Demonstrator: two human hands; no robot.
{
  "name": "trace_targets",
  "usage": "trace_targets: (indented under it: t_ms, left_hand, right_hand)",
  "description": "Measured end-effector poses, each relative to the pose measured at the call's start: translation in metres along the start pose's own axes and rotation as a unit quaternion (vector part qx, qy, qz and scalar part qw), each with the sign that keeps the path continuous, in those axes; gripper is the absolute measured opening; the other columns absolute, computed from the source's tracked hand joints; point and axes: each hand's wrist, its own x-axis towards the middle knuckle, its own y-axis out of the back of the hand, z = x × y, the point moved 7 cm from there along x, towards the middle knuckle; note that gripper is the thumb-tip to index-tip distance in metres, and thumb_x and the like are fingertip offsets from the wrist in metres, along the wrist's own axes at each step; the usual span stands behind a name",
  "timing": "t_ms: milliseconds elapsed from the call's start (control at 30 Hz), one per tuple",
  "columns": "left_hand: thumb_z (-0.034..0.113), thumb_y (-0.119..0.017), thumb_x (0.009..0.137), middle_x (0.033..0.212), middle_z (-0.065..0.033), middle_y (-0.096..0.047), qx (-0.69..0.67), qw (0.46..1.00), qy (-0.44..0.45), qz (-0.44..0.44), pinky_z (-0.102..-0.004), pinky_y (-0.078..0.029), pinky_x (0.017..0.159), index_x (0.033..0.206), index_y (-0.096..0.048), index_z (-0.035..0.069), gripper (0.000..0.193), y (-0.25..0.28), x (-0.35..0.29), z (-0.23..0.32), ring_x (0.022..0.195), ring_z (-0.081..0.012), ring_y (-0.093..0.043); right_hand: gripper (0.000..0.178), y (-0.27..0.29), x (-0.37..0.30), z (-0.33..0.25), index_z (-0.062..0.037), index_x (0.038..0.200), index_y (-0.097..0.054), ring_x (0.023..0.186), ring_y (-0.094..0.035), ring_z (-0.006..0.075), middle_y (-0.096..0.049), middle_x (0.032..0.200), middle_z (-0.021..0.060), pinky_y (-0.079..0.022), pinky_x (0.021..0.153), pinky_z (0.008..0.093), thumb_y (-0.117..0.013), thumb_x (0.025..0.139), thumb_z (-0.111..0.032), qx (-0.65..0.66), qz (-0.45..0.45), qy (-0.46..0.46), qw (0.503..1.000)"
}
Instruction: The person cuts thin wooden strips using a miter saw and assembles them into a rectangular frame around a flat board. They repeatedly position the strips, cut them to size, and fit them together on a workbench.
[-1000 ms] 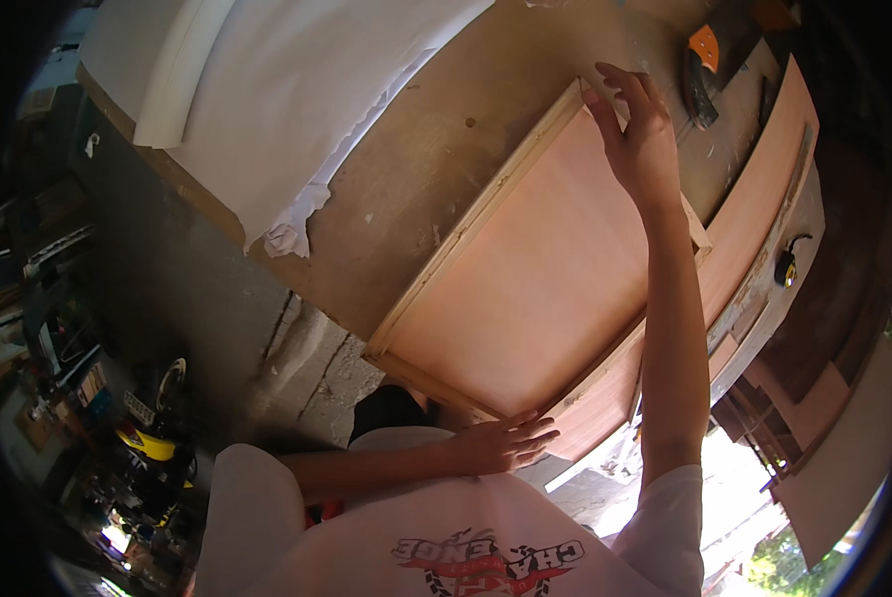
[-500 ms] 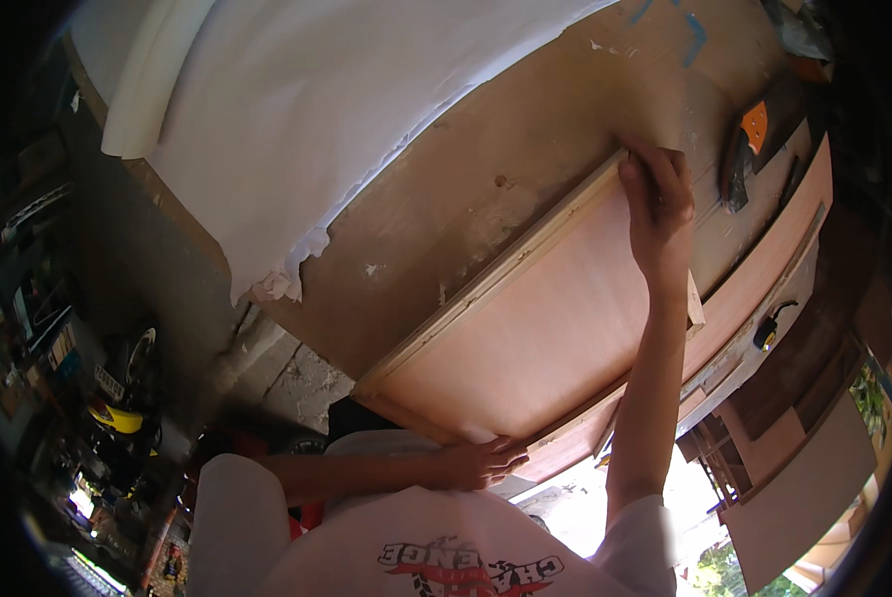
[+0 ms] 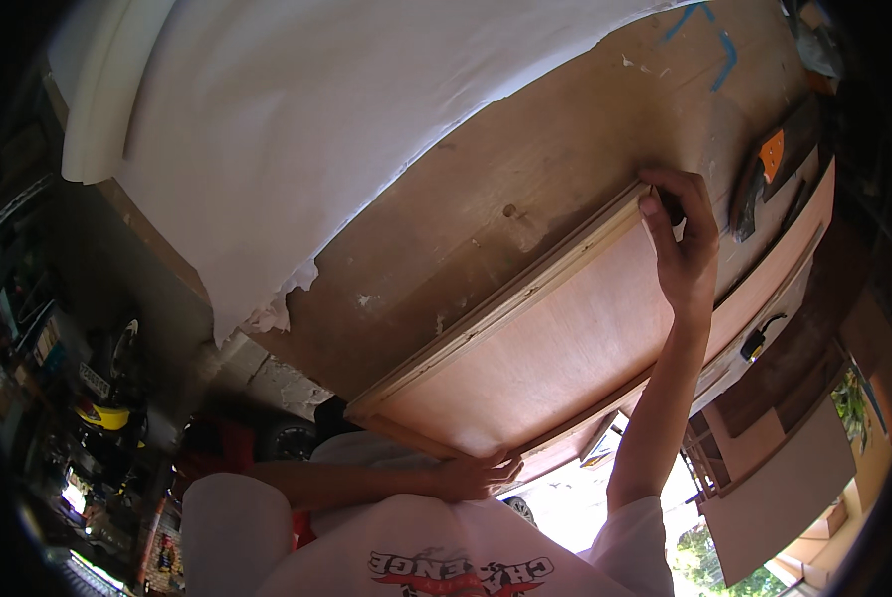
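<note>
A framed wooden panel (image 3: 535,368), a thin plywood sheet with a raised wooden rim, lies slantwise in front of me above a brown wooden work table (image 3: 406,269). My right hand (image 3: 687,234) grips its far right corner, thumb on the rim and fingers curled over the outer side. At the near end, by my shirt, my left hand (image 3: 478,475) is closed on the panel's edge, with some fingertips out of sight. The panel looks tilted, but whether its lower edge touches the table I cannot tell.
White sheeting (image 3: 297,129) with a ragged edge covers the table's left part, with a white roll (image 3: 107,95) on it. On the right are an orange-and-black handsaw (image 3: 764,174), wooden boards (image 3: 779,259) and a small yellow-and-black tool (image 3: 756,340). Cluttered shelves stand far left.
The panel appears narrower and more steeply tilted, and my right hand has shifted slightly right with its corner. Both hands keep their hold. My view has also shifted a little.
</note>
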Motion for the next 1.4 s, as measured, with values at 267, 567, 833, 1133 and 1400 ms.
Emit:
trace_targets:
  t_ms: [267, 567, 833, 1133, 1400]
  left_hand:
    - [0.033, -0.059, 0.085, 0.142, -0.0174, -0.06, 0.008, 0.995, 0.042, 0.089, -0.0605, -0.022, 0.128, 0.107, -0.08, 0.007, 0.039, 0.002, 0.003, -0.004, 0.152, -0.0412, -0.033]
    - [0.026, -0.061, 0.089, 0.148, -0.02, -0.056, -0.018, 0.997, 0.042, 0.059, -0.055, -0.028, 0.127, 0.127, -0.068, -0.001, 0.047, 0.005, 0.001, -0.007, 0.151, -0.0383, -0.036]
    - [0.031, -0.061, 0.089, 0.143, -0.0175, -0.06, -0.014, 0.999, 0.018, 0.042, -0.0572, -0.028, 0.125, 0.121, -0.074, 0.002, 0.045, 0.019, 0.001, -0.012, 0.149, -0.0406, -0.037]
    - [0.029, -0.057, 0.096, 0.134, -0.0156, -0.063, 0.016, 1.0, -0.015, -0.022, -0.0563, -0.039, 0.118, 0.112, -0.073, 0.004, 0.034, 0.021, 0.012, -0.011, 0.144, -0.0381, -0.044]
    - [0.029, -0.062, 0.091, 0.122, -0.0098, -0.066, -0.094, 0.986, 0.012, -0.134, -0.0513, -0.041, 0.114, 0.11, -0.072, 0.008, 0.03, 0.0, -0.009, -0.018, 0.125, -0.0297, -0.056]
  right_hand:
    - [0.024, 0.002, -0.002, 0.011, -0.0069, 0.117, -0.072, 0.077, -0.053, 0.0106, -0.063, 0.093, 0.0006, -0.045, 0.073, 0.026, -0.076, 0.096, -0.016, 0.06, 0.024, -0.059, 0.996]
    - [0.024, 0.003, -0.004, 0.011, -0.0071, 0.116, -0.075, 0.078, -0.057, 0.0096, -0.066, 0.092, 0.0008, -0.048, 0.075, 0.0262, -0.078, 0.093, -0.014, 0.049, 0.028, -0.123, 0.991]
    - [0.022, -0.002, -0.009, 0.016, -0.0072, 0.115, -0.077, 0.084, -0.059, 0.0071, -0.069, 0.097, -0.0009, -0.048, 0.077, 0.0235, -0.076, 0.093, -0.007, 0.109, 0.084, -0.095, 0.986]
    - [0.014, -0.001, -0.018, 0.011, -0.0126, 0.098, -0.079, 0.107, -0.064, 0.0335, -0.071, 0.103, 0.0089, -0.051, 0.097, 0.0449, -0.078, 0.084, -0.016, 0.021, 0.2, -0.097, 0.975]
    - [0.013, -0.015, -0.016, 0.019, -0.0141, 0.096, -0.081, 0.12, -0.06, 0.0309, -0.07, 0.114, 0.0072, -0.047, 0.105, 0.0467, -0.073, 0.088, -0.021, 0.008, 0.2, -0.133, 0.971]
